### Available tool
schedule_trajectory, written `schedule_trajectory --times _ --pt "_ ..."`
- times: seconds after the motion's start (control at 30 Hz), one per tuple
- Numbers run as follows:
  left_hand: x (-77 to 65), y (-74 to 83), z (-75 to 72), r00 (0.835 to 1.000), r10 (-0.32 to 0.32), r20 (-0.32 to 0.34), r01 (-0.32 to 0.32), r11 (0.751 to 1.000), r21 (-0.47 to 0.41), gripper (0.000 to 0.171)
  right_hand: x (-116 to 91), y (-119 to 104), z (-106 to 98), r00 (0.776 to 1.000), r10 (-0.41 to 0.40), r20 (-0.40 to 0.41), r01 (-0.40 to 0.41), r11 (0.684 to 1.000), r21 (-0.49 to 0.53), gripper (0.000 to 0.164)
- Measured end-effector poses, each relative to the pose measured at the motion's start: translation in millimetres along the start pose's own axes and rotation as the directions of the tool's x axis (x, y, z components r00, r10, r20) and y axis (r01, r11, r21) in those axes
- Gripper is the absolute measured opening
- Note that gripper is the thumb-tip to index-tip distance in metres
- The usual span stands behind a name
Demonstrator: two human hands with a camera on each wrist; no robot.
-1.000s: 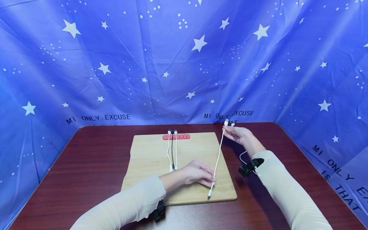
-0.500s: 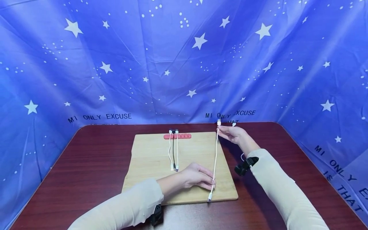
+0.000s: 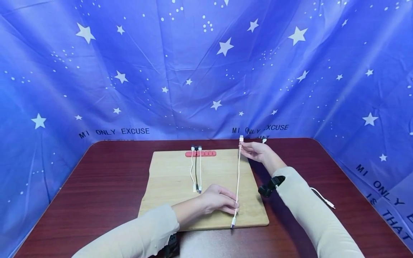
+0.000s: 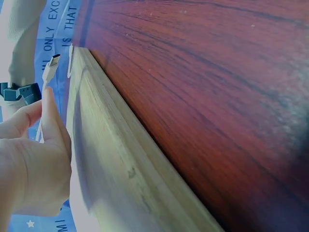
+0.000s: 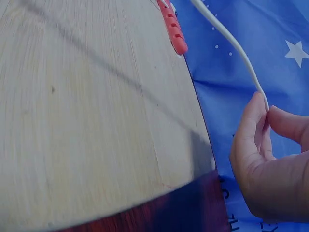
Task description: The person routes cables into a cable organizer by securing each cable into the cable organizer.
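Observation:
A white USB cable (image 3: pixel 238 175) is stretched between both hands over the right part of a wooden board (image 3: pixel 171 211). My left hand (image 3: pixel 219 200) pinches it near its lower end, where a small metal-tipped plug (image 4: pixel 50 70) sticks out past the fingers. Beyond the board's far right corner, my right hand (image 3: pixel 258 151) pinches the upper end between thumb and fingers, just below the USB plug (image 3: pixel 241 138). A red cable holder (image 3: pixel 206 153) with slots lies along the board's far edge. Two white cables and one black cable (image 3: pixel 196 172) sit in its left slots.
Another white cable (image 3: pixel 324 198) lies on the dark red table (image 3: pixel 96 186) at the right, partly hidden by the right sleeve. A white plug (image 3: pixel 264 141) shows behind the right hand. Blue star-print cloth (image 3: pixel 193 53) hangs behind the table.
Both hands have shifted left with the white cable, the right one further, so the cable now stands more upright in the head view. The cable lying at the right shows more.

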State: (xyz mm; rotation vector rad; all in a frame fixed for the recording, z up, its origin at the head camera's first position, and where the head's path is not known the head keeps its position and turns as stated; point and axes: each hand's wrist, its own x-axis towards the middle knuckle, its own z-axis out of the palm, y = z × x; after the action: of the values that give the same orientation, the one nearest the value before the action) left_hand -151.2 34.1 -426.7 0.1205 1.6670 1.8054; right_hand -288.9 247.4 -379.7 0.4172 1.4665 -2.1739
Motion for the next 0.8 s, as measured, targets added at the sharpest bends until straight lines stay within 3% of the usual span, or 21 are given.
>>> schedule_trajectory --times 0.47,0.8 --pt "-7.0 -7.1 -7.9 1.0 0.002 -0.003 -0.002 0.999 -0.033 0.025 9 7 13 1.0 -0.025 0.01 0.025 0.999 -0.034 0.04" --pt "-10.5 -8.1 -11.5 1.0 0.009 -0.008 -0.009 1.0 -0.02 0.025 16 14 19 0.996 -0.085 0.019 0.086 0.994 -0.065 0.042"
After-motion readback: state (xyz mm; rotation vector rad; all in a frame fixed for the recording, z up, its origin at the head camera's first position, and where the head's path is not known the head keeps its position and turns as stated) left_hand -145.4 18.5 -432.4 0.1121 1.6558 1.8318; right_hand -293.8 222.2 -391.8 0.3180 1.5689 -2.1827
